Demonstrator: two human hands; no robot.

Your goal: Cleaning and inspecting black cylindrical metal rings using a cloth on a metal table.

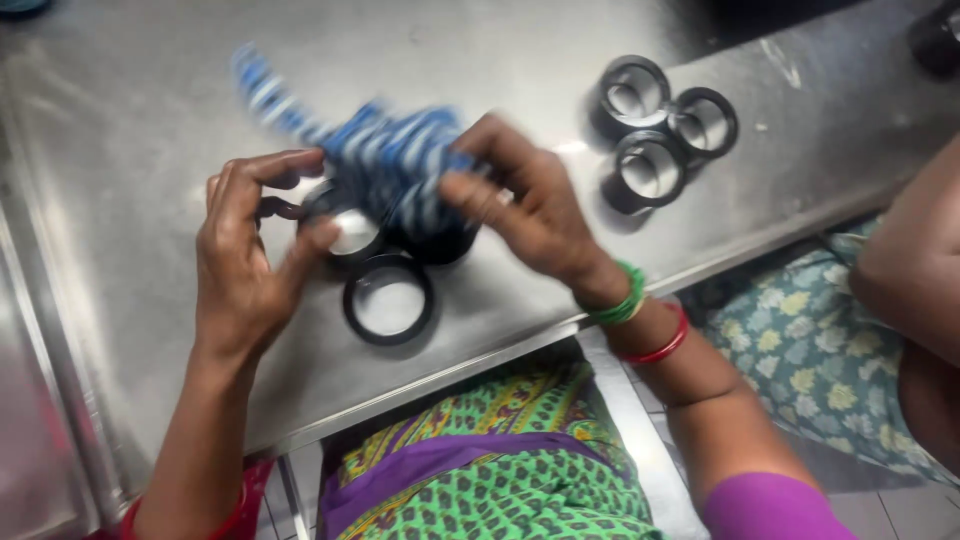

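Note:
My right hand (530, 205) grips a blue-and-white striped cloth (385, 160), blurred with motion, bunched over a black ring that it partly hides. My left hand (245, 255) pinches a black ring (345, 225) beside the cloth, thumb on its rim. Another black ring (388, 298) lies flat on the steel table (150, 110) just below both hands. Green and red bangles sit on my right wrist.
Three black rings (655, 125) cluster at the table's far right. Another person's arm (915, 260) and floral clothing show at the right edge. The table's front edge runs diagonally above my green patterned lap. A dark object sits at the top right corner.

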